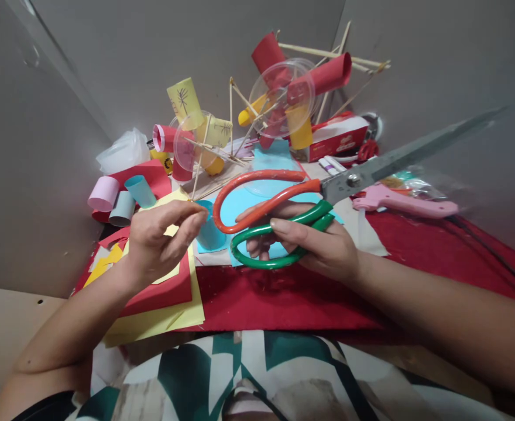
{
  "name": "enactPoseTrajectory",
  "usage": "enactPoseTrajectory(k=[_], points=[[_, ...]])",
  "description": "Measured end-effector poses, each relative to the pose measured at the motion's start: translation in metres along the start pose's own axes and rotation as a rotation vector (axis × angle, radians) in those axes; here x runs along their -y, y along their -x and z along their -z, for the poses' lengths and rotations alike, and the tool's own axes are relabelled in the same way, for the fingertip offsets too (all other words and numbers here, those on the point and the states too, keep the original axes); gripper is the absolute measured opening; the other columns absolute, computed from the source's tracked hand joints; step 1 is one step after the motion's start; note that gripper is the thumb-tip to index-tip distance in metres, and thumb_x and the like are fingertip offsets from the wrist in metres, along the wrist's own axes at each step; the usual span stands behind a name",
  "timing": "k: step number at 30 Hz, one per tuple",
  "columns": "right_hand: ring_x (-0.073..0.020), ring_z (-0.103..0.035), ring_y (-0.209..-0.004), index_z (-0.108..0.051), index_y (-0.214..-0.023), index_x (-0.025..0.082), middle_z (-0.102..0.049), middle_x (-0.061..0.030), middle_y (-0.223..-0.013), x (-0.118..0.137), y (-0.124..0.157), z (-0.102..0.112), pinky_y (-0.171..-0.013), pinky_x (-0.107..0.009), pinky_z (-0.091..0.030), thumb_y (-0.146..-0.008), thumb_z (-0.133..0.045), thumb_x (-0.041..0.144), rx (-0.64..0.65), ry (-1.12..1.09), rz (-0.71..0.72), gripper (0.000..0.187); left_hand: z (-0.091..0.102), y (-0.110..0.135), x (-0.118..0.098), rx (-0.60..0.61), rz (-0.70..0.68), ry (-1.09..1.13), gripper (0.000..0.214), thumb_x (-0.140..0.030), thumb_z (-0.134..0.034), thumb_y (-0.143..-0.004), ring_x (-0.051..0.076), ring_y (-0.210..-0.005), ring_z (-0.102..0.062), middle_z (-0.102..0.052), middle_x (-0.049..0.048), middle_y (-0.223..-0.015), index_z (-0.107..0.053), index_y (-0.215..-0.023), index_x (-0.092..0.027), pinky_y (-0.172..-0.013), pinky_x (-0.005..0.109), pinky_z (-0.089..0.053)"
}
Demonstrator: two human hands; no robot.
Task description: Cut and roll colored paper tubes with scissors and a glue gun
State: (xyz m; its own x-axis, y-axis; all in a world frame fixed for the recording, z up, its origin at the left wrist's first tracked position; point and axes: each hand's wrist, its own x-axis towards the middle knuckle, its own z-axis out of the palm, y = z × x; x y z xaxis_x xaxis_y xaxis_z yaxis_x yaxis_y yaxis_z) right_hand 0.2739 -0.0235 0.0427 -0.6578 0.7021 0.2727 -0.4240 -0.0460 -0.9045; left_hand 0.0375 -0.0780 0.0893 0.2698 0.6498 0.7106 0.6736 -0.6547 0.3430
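My right hand (pixel 323 240) is closed on a large pair of scissors (pixel 358 172) with one orange and one green handle. The blades point up and right, away from me, and look closed together. My left hand (pixel 163 234) is pinched shut at the left, its fingertips close to the orange loop; whatever sits between them is too small to make out. Just behind those fingertips, a blue paper tube (pixel 213 234) stands on light blue sheets (pixel 240 202).
Behind my hands stand stick frames (pixel 231 111) with plastic discs (pixel 284 88) and coloured paper tubes (pixel 321 79). Yellow sheets (pixel 182 318) and red sheets (pixel 165 295) lie front left. A pink glue gun (pixel 407 202) rests at right on the red cloth (pixel 292 304). Grey panels surround the table.
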Motion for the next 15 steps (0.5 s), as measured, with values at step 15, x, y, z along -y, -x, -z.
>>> enactPoseTrajectory(k=[15], points=[[-0.0207, -0.074, -0.069, -0.079, -0.085, 0.024, -0.077, -0.0051, -0.076, -0.006, -0.001, -0.001, -0.054, -0.029, -0.058, -0.081, -0.080, 0.060, -0.007, 0.009, -0.043, 0.036, -0.016, 0.003, -0.017, -0.091, 0.507, 0.510, 0.021, -0.031, -0.092, -0.075, 0.014, -0.063, -0.072, -0.076, 0.0017, -0.075, -0.079, -0.085, -0.019, -0.060, 0.025, -0.063]])
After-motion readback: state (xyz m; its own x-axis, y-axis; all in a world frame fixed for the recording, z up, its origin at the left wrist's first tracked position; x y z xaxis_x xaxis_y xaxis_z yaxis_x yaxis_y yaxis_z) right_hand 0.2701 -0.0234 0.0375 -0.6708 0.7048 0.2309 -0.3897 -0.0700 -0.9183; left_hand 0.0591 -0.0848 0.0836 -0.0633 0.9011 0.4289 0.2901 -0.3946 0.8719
